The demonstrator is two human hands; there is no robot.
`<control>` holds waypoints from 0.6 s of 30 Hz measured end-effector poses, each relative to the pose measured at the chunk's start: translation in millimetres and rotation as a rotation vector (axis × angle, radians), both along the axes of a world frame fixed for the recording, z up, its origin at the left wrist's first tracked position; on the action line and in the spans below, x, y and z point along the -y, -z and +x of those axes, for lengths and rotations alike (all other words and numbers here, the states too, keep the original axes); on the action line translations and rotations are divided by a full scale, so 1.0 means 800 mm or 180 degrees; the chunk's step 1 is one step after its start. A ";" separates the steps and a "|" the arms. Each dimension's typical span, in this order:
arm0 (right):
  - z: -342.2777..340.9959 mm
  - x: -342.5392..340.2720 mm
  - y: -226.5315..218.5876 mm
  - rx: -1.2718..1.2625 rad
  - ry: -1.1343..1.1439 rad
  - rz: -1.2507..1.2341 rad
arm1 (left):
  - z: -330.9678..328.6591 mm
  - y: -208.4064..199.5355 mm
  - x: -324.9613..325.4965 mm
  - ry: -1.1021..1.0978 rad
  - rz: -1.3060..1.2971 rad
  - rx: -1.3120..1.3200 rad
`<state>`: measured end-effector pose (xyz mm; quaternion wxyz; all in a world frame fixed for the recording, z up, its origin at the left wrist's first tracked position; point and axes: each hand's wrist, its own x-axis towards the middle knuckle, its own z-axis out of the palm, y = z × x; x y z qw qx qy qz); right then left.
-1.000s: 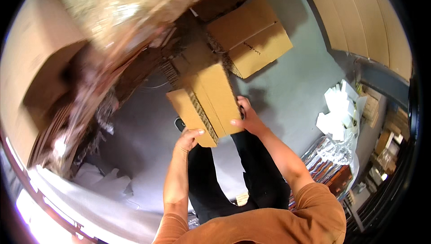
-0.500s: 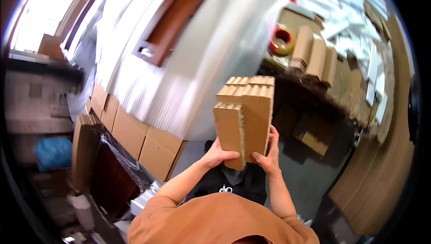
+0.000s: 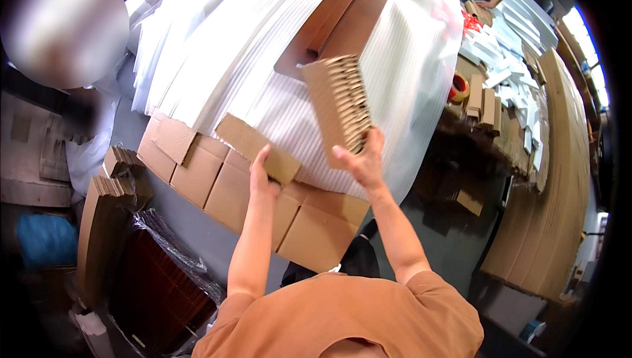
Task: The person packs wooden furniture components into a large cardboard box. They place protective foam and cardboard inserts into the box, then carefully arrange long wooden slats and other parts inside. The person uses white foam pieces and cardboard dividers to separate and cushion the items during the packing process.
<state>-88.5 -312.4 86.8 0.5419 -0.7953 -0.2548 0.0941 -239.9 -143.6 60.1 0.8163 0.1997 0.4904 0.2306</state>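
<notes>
My right hand [image 3: 366,159] grips a thick stack of cardboard pieces [image 3: 328,104], thumb on its near end and the corrugated edges facing right. The stack is tilted over a sheet of white foam wrap [image 3: 263,104]. A thinner flat cardboard piece [image 3: 249,141] is in my left hand [image 3: 263,172], the fingers partly hidden beneath it. This piece lies low over the near edge of the foam, close to a folded cardboard sheet [image 3: 204,177]. Beyond the stack, reddish-brown wooden boards [image 3: 349,12] rest on the foam, and the stack's far end overlaps them in view.
Right, a bench carries a tape roll [image 3: 459,87], cardboard blocks [image 3: 487,109] and white foam pieces [image 3: 517,85]; another person's hand [image 3: 487,4] is at its far end. Large cardboard sheets [image 3: 550,206] stand at right. Plastic-wrapped dark red panels [image 3: 158,285] and stacked cardboard [image 3: 99,226] are at left.
The cardboard pieces, held together in both hands before, are now split between them. My hands have moved apart and over the foam-covered surface, and the view has turned toward it.
</notes>
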 end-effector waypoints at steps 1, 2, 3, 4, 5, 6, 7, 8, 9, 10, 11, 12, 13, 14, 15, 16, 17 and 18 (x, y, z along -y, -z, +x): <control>0.003 0.005 0.001 0.0195 0.0154 -0.0046 | 0.008 0.001 -0.019 0.0024 -0.0157 -0.0251; -0.002 0.009 -0.005 0.0157 0.0320 -0.0090 | 0.022 -0.004 -0.029 -0.0053 0.0023 -0.0439; -0.004 0.014 -0.015 0.0145 0.0486 -0.0125 | 0.044 -0.013 -0.032 -0.0132 0.0212 -0.0598; -0.006 0.022 -0.021 0.0133 0.0528 -0.0152 | 0.070 -0.026 -0.033 -0.0170 0.0285 -0.1208; -0.011 0.032 -0.024 0.0113 0.0553 -0.0182 | 0.093 -0.039 -0.030 -0.0221 0.0357 -0.1825; -0.014 0.043 -0.029 0.0101 0.0573 -0.0203 | 0.113 -0.050 -0.030 -0.0278 0.0440 -0.2434; -0.021 0.052 -0.033 0.0095 0.0602 -0.0197 | 0.125 -0.049 -0.032 -0.0063 0.0476 -0.2778; -0.028 0.063 -0.037 0.0090 0.0628 -0.0193 | 0.138 -0.042 -0.034 0.0156 0.0509 -0.3118; -0.035 0.070 -0.038 0.0051 0.0709 -0.0137 | 0.150 -0.049 -0.034 0.0401 0.0626 -0.3482; -0.040 0.075 -0.039 0.0086 0.0791 -0.0218 | 0.160 -0.056 -0.032 0.0528 0.0689 -0.3755; -0.045 0.080 -0.042 0.0100 0.0798 -0.0181 | 0.169 -0.064 -0.033 0.0498 0.0656 -0.3783; -0.053 0.088 -0.041 0.0085 0.0835 -0.0163 | 0.175 -0.069 -0.030 0.0507 0.0624 -0.3837; -0.061 0.093 -0.041 0.0071 0.0868 -0.0144 | 0.177 -0.075 -0.027 0.0565 0.0686 -0.3849; -0.067 0.097 -0.040 0.0149 0.0897 -0.0212 | 0.178 -0.082 -0.025 0.0554 0.0707 -0.3841; -0.074 0.104 -0.039 0.0087 0.0969 -0.0176 | 0.183 -0.080 -0.025 0.0646 0.0740 -0.3842; -0.080 0.108 -0.037 0.0024 0.1039 -0.0136 | 0.187 -0.076 -0.025 0.0748 0.0789 -0.3841; -0.087 0.111 -0.035 -0.0040 0.1108 -0.0090 | 0.190 -0.071 -0.025 0.0847 0.0841 -0.3841; -0.091 0.113 -0.035 0.0003 0.1196 -0.0159 | 0.193 -0.068 -0.026 0.0931 0.0893 -0.3830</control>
